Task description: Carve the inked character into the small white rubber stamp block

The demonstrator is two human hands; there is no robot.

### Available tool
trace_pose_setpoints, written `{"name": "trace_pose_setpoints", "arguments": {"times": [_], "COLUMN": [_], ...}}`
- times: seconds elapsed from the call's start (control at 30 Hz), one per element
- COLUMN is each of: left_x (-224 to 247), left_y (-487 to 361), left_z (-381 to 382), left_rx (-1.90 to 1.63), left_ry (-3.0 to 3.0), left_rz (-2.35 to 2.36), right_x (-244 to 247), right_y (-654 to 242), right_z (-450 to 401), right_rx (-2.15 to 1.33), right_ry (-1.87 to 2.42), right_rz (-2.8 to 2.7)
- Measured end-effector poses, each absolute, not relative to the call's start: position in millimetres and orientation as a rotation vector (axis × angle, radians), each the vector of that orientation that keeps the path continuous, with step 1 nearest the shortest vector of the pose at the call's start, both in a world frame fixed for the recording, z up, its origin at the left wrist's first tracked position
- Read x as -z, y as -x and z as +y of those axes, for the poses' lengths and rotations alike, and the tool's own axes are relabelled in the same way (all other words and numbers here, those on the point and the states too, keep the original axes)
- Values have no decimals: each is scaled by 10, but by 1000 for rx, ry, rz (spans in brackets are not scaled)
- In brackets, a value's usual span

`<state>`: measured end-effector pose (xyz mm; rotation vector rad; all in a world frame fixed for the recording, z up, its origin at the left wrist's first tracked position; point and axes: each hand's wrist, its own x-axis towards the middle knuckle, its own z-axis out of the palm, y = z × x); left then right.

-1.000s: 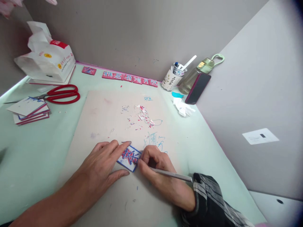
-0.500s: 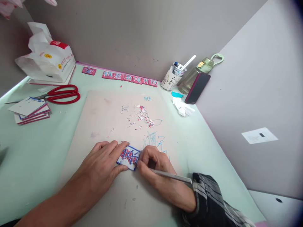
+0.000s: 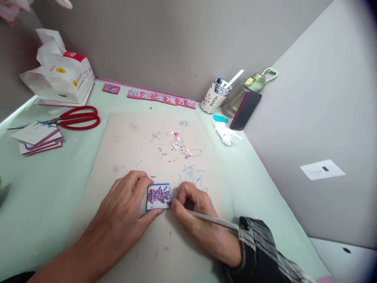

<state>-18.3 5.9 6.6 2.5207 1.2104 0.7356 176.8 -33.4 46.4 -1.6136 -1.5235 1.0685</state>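
A small carving block (image 3: pixel 159 201) with a blue border and a blue-and-red Chinese character lies on the beige mat (image 3: pixel 118 135). My left hand (image 3: pixel 128 200) grips it from the left, fingers at its top corner and thumb along its lower edge. In my right hand (image 3: pixel 196 206) is a slim silver craft knife (image 3: pixel 213 220), held like a pen. Its dark tip is at the block's lower right corner; the fingers partly hide it.
Shavings (image 3: pixel 178 144) lie beyond my hands. Red-handled scissors (image 3: pixel 79 118) and stacked blank blocks (image 3: pixel 38 137) are at left. Carved pink blocks (image 3: pixel 161 97) line the wall. A pen cup (image 3: pixel 213 98), green bottle (image 3: pixel 240 94), phone (image 3: pixel 246 111) and crumpled tissue (image 3: pixel 226 133) stand or lie at right.
The block has turned anticlockwise and now lies nearly square to me. My left hand has shifted and turned with it. The right hand and craft knife are almost where they were.
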Motion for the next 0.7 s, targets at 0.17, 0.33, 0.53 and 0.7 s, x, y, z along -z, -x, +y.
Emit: {"name": "trace_pose_setpoints", "arguments": {"times": [0.17,0.33,0.53,0.7], "left_x": [-80,-141,-156,-148], "left_y": [179,230,162,127], "left_z": [59,74,49,29], "left_rx": [-716,-640,-679,-660], "left_ry": [-2533,-2492,-2604,-2588], "left_rz": [1238,1204,1204,1184], "right_x": [-424,-421,-422,-368], "right_y": [-1759,-1747,-1716,-1734], "right_z": [-334,-329,-331,-314], "right_rx": [-985,-945,-950,-944], "right_ry": [1637,1654,1683,1652], "right_rz": [-1521,-1542,-1509,-1481]}}
